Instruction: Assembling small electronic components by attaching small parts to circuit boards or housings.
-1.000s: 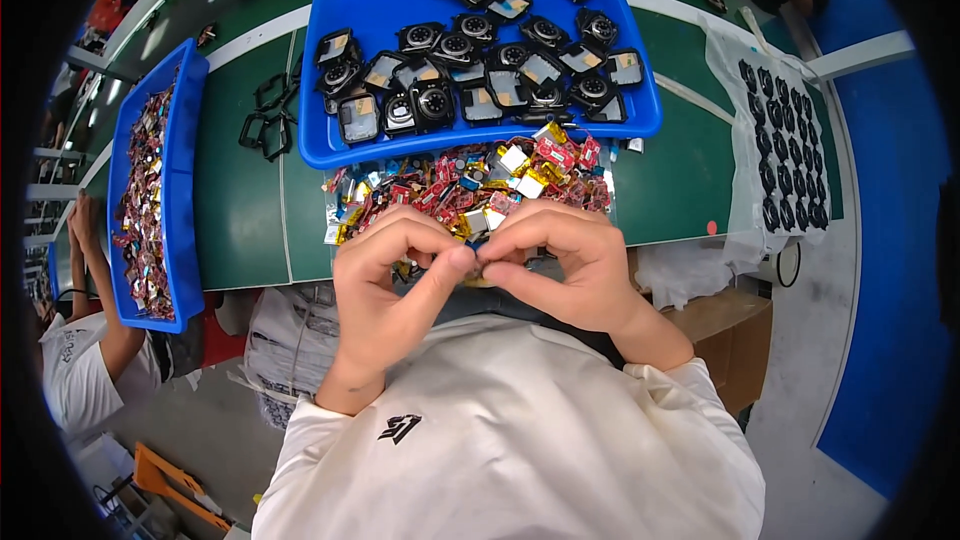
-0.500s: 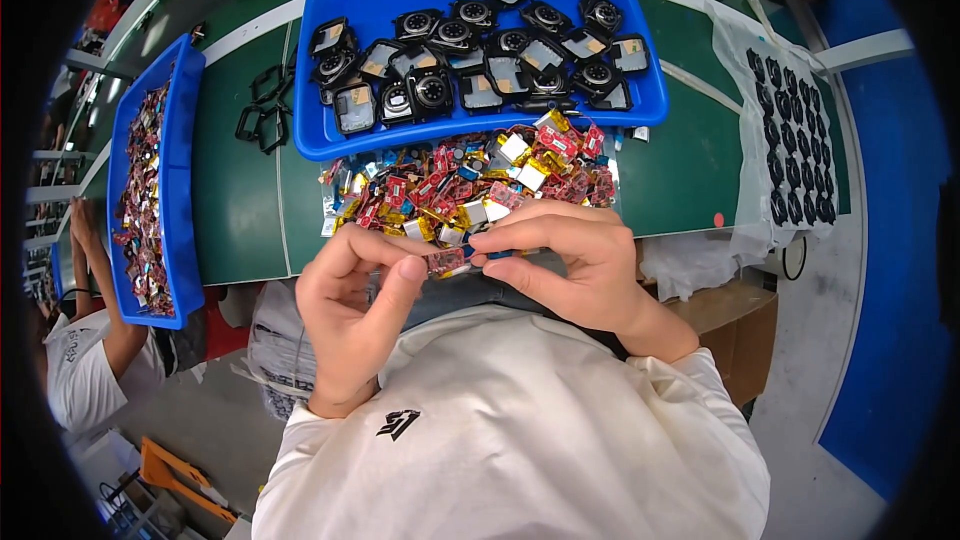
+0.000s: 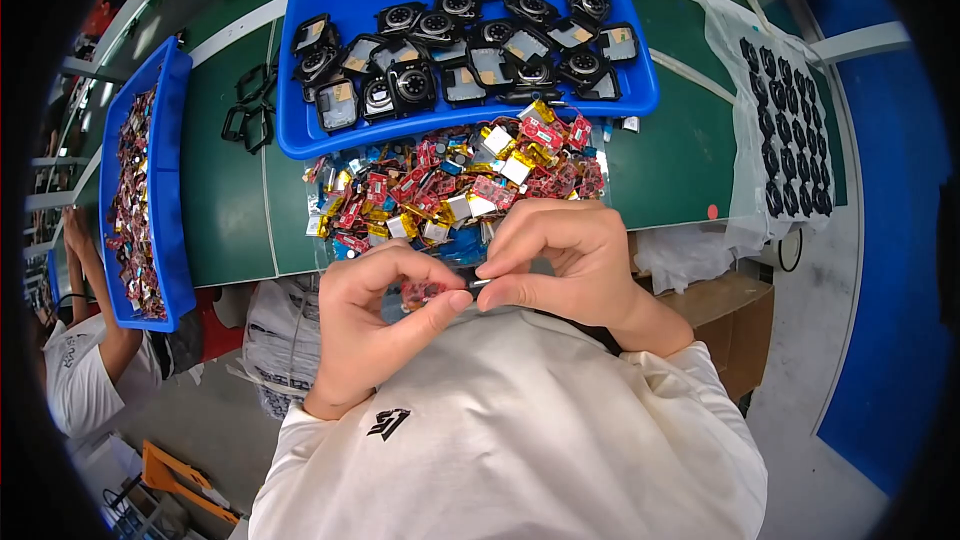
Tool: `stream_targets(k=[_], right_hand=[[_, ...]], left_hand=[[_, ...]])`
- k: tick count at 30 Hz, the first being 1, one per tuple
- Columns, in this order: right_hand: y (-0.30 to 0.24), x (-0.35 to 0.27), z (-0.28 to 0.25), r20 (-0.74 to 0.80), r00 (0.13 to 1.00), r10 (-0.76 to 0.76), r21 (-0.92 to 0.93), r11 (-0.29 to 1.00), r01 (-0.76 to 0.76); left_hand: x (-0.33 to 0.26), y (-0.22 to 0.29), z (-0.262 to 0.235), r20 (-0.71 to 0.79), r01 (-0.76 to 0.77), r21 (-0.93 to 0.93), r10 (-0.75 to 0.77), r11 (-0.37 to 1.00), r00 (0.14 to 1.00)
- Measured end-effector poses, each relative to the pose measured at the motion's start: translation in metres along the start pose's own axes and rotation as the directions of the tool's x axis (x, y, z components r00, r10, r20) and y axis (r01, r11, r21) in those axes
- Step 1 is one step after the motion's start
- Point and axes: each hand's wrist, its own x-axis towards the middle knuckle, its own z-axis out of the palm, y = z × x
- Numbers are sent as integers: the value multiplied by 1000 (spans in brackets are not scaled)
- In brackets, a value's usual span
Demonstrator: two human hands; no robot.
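Close in front of my body, my left hand (image 3: 378,315) pinches a small red circuit board (image 3: 420,291), partly covered by the fingers. My right hand (image 3: 565,265) has thumb and forefinger closed on a small dark piece with a light end (image 3: 479,283), its exact kind unclear. Both sets of fingertips are close together, and the pieces they hold almost meet. Just beyond my hands lies a heap of red circuit boards with silver and yellow battery cells (image 3: 440,185) on the bench edge.
Behind the heap, a blue tray (image 3: 470,130) holds black watch cases. Another blue bin (image 3: 178,190) of circuit boards stands at left, near several black frames (image 3: 248,125). At right, rows of black parts (image 3: 790,130) lie on white sheeting. Another person's arm (image 3: 90,250) shows at far left.
My hands have dropped slightly toward my body and drawn closer together. The circuit board has turned and is more covered by my left fingers. The view has shifted a little.
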Motion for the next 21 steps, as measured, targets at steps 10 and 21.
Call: stream_targets(k=[10,21], right_hand=[[-3,-6,0,163,947,278,551,770,-321],[-6,-5,-4,248,901,356,541,720,-434]], left_hand=[[1,1,15,-52,-131,-102,126,986,991],[5,-13,12,128,-110,-273,150,956,980]])
